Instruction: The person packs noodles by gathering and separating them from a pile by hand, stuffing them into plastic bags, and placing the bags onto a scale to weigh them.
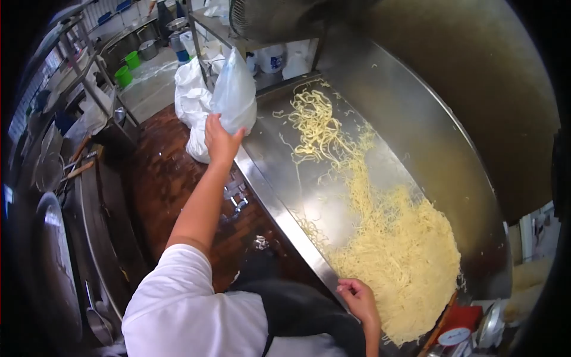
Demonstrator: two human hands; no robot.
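Note:
My left hand [223, 141] is stretched out to a translucent plastic bag [234, 95] at the top left corner of a steel trough table. Its thumb and fingers are spread against the lower part of the bag, and I see no closed grip. Beside it hangs a crumpled white plastic bag [191, 98]. At the near edge of the table, my right hand [360, 302] is closed with its fingers curled in, and nothing shows in it. Next to this hand lies a large heap of pale yellow noodles [398, 262], with a looser tangle of noodles [315, 125] farther up.
The steel table [285, 172] has a raised back wall and a front rim. A red scale [458, 324] stands at lower right. Left are the brown tiled floor [154, 160], a counter with strainers [50, 160] and green buckets [124, 76]. A fan [262, 21] is above.

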